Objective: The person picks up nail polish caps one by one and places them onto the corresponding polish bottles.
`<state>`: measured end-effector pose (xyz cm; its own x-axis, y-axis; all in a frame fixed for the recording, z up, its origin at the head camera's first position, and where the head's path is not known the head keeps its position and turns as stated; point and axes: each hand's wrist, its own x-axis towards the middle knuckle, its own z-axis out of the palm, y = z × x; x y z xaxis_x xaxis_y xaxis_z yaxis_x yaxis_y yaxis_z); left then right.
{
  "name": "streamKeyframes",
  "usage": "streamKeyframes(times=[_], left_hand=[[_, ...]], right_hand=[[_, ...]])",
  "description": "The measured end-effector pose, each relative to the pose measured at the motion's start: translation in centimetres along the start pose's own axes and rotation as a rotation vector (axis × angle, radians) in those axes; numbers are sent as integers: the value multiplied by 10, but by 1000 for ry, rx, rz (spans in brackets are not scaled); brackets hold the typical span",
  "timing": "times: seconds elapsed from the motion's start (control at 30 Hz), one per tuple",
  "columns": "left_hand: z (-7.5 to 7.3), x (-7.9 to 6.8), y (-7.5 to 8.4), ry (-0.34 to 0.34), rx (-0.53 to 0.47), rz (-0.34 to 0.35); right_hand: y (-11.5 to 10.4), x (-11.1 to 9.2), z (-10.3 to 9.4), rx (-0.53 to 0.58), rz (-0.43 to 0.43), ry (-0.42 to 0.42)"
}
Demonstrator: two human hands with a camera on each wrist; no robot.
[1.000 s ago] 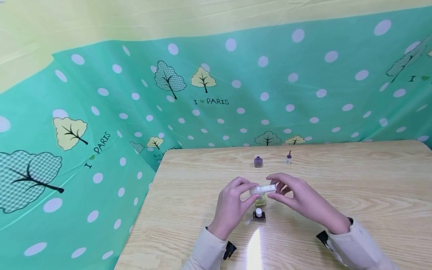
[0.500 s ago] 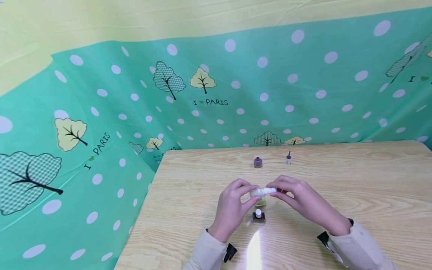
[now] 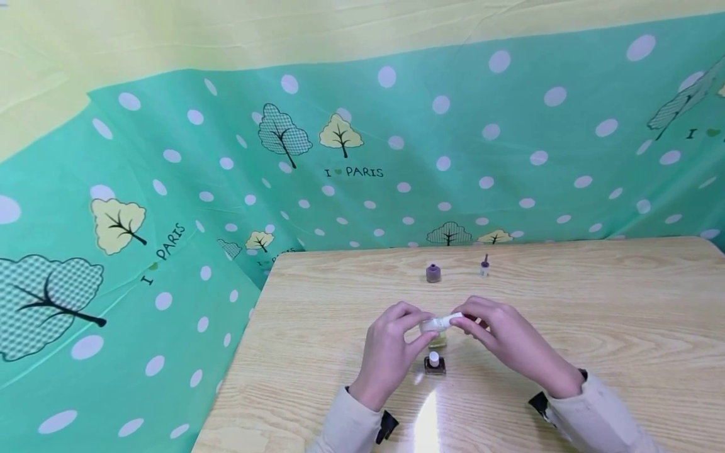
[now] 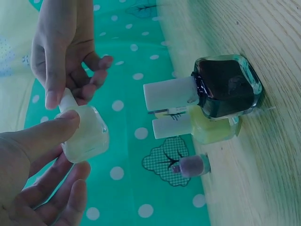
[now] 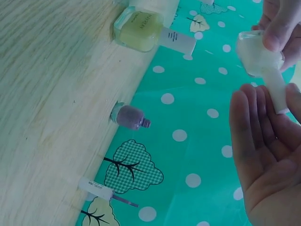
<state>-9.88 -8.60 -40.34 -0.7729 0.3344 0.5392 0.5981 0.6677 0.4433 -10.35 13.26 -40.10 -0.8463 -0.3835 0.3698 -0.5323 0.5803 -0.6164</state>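
A bottle of white nail polish (image 4: 89, 134) is held in the air between both hands. My left hand (image 3: 391, 346) grips its glass body between thumb and fingers. With thumb and fingers, my right hand (image 3: 501, 327) pinches the white cap (image 5: 275, 89), which sits at the bottle's neck. Below the hands stands a capped bottle of dark nail polish (image 4: 228, 87). Behind it is a capped bottle of yellow nail polish (image 5: 141, 30), partly covered by the held bottle in the head view.
Farther back on the wooden table (image 3: 317, 296) stands an uncapped purple nail polish bottle (image 3: 433, 274). Its white cap (image 3: 484, 270) stands to the right with the brush pointing up. A green dotted cloth (image 3: 362, 207) hangs behind the table.
My right fingers were spread around the cap a second ago and now pinch it closer in. The cap's outer end tilts a little differently. My left hand stays nearly still.
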Motion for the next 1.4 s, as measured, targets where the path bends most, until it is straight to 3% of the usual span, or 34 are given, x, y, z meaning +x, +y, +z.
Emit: streamKeyframes(times=[0.23, 0.5, 0.63, 0.93, 1.4], left_hand=[[0, 0, 1, 28, 18, 32], [2, -1, -2, 30, 26, 30], [2, -1, -4, 33, 20, 18], [2, 0, -5, 40, 7, 14], [5, -1, -6, 35, 9, 24]], right_hand=[[-1, 0, 4, -62, 34, 43], [-1, 2, 6, -3, 98, 26], [0, 2, 5, 7, 60, 23], [3, 0, 1, 8, -122, 22], [4, -2, 1, -34, -107, 40]])
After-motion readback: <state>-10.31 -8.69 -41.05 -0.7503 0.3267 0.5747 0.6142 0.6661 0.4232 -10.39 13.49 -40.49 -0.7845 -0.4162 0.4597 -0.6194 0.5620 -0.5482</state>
